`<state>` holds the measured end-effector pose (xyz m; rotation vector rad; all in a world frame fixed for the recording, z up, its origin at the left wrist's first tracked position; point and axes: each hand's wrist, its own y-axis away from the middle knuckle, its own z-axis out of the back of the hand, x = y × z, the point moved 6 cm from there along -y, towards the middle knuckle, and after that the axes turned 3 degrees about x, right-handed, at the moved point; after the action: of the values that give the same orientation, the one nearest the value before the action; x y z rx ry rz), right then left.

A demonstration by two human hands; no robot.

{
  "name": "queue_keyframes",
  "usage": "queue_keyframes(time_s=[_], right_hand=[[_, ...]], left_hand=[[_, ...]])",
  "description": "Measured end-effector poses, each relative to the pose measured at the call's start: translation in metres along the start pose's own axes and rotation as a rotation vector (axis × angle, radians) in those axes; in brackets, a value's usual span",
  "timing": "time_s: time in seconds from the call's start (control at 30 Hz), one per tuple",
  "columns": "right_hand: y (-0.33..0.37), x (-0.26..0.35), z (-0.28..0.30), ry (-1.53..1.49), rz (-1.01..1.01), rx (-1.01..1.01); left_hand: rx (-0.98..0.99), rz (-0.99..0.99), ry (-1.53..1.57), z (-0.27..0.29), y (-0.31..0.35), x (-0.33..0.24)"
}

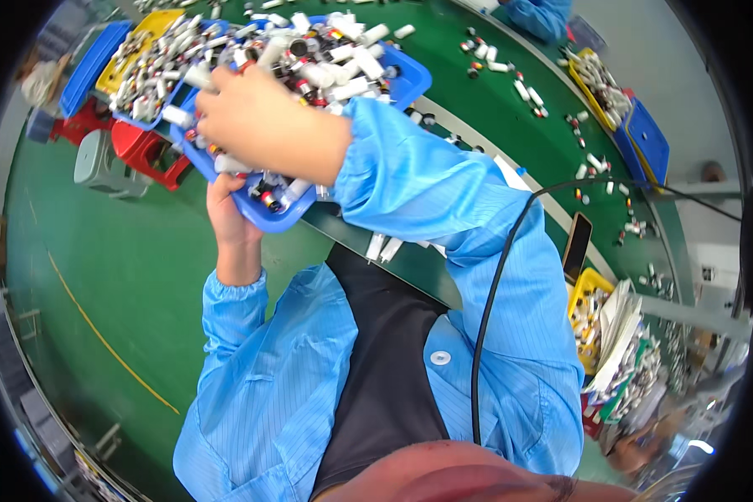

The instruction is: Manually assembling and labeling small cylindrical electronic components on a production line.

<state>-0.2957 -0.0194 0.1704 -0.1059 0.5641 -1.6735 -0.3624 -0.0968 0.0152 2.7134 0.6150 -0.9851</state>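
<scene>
My left hand (234, 219) grips the near corner of a blue plastic tray (278, 219), thumb up along its rim. Heaped in the tray are small white cylindrical parts (351, 71), some with black, red or yellow ends. My right hand (255, 117) reaches across from the right, over the tray's left part, its back towards me. Its fingers are bent, and a white cylinder (199, 77) shows at the fingertips, slightly blurred. Another white cylinder (177, 115) lies just left of these fingers, at the tray's edge. The palm is hidden.
A yellow tray (113, 77) and other blue trays of parts stand at the far left. Loose parts (531, 92) lie along the green belt. A phone (577, 244) and yellow basket (588, 293) are to the right. Stools (146, 152) stand below the left trays. A black cable (498, 301) crosses my right sleeve.
</scene>
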Motion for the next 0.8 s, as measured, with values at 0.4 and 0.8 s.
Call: queue_keyframes(time_s=[0.4,0.8], right_hand=[[0.120,-0.106,0.066,-0.552,-0.419,-0.255],[0.185,-0.090,-0.120,-0.589,-0.509,0.859]], left_hand=[[0.045,-0.069,-0.029,0.018,0.001,-0.034],[0.066,-0.205,-0.103,0.054,0.003,-0.091]])
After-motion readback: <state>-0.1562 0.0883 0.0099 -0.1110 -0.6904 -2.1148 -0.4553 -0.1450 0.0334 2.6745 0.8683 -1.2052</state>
